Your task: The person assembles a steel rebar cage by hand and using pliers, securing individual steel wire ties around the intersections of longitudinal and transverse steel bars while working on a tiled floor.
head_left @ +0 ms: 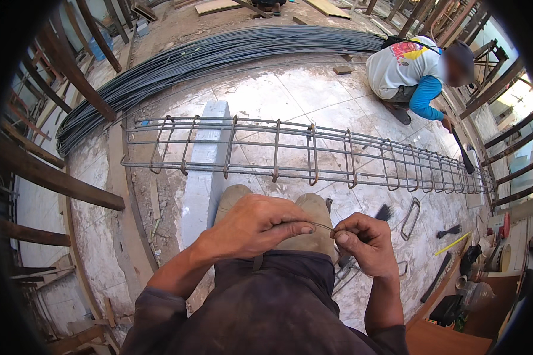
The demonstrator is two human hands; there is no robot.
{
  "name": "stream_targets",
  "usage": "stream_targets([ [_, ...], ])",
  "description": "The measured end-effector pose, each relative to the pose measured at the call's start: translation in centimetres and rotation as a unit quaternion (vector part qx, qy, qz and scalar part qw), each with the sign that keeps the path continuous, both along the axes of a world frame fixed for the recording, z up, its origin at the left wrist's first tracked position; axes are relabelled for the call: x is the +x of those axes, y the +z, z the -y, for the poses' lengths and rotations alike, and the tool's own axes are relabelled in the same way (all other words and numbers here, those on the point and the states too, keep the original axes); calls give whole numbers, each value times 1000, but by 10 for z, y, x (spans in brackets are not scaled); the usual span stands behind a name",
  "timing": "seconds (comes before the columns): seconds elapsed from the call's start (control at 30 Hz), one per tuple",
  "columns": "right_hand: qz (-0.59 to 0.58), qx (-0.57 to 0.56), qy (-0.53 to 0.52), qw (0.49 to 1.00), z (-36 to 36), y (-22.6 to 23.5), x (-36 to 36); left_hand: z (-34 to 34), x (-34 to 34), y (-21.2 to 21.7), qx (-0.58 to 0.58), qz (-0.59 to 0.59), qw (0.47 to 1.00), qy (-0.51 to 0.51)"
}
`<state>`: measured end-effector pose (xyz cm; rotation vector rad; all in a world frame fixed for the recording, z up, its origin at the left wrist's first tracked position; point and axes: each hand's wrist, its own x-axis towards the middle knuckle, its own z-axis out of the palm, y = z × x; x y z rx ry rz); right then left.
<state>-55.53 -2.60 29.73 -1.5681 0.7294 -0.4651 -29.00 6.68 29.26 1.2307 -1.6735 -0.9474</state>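
While the rebar cage [314, 155] lies lengthwise across the tiled floor [314, 94], everything else is placed against it; left of its near end, dark timber props [59, 183] crowd the edge of the view, and behind the cage a long bundle of steel bars [219, 50] curves along the floor; a pale concrete block [204, 160] runs under the cage's left part toward the person. Just in front of the cage, above two dusty shoes [278, 219], the left hand [257, 225] pinches a thin tie wire [324, 226] between thumb and forefinger; the right hand [366, 242] is closed on the wire's other end, the two hands nearly touching. Right of the hands, in front of the cage, a loose bent stirrup [410, 219] lies on bare tiles, which leave open room there; tools and clutter [468, 260] line the floor's right edge; beyond the cage's right part a crouching person [411, 74] holds a dark tool [463, 152] near the cage's far end.
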Motion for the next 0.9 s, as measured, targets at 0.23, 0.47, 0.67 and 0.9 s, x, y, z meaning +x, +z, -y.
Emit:
stream_targets([
  [0.23, -85, 100, 121, 984, 21, -42, -31, -133, 117, 9, 101, 70, 965, 232],
  [0.47, -103, -233, 265, 930, -19, -67, 79, -121, 65, 29, -6, 508, 802, 315],
  [0.67, 6, -276, 229, 934, -29, -46, 129, -108, 26, -36, 215, 120, 952, 183],
  [0.9, -13, -257, 200, 945, 12, -75, 105, -125, 39, -45, 273, 105, 917, 273],
])
